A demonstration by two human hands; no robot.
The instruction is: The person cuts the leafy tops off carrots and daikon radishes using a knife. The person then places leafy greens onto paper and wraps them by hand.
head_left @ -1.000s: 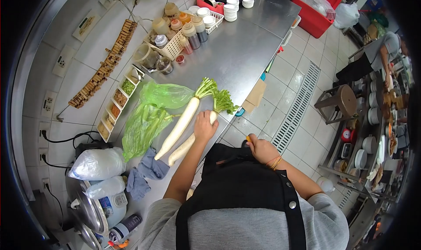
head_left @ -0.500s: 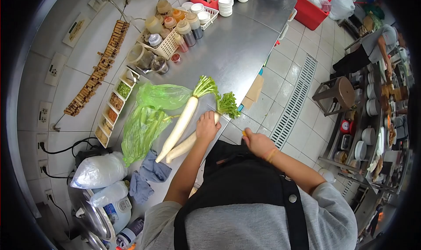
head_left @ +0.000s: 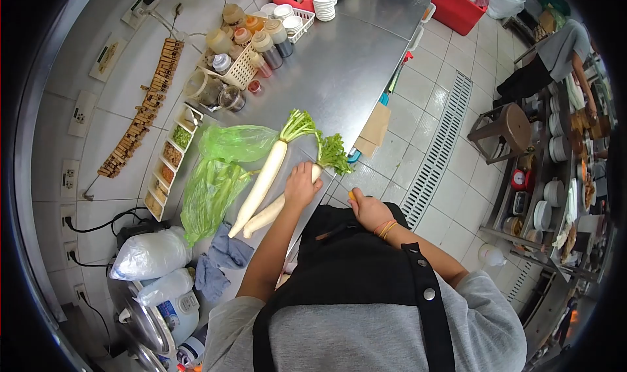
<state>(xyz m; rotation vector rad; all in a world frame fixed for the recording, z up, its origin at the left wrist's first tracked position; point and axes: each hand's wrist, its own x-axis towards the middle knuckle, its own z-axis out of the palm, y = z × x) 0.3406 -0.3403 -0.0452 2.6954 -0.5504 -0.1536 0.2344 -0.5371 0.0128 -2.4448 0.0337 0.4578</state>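
Two long white radishes with leafy green tops lie side by side on the steel table. My left hand is wrapped over the upper part of the nearer radish, just below its leaves. Beside it, the other radish lies untouched. Off the table edge, in front of the black apron, my right hand is closed round a yellow-handled tool; only its yellow end shows clearly, and its kind cannot be made out. Left of the radishes is a green plastic bag with greens inside.
A blue cloth lies near the bag. Along the wall stand a tray of chopped toppings, a basket of sauce bottles and stacked white bowls. A stool and another person are across the drained floor.
My right hand has come in slightly left and down, closer to the apron, still closed round the yellow-handled tool. My left hand stays on the nearer radish. The whole view has shifted slightly.
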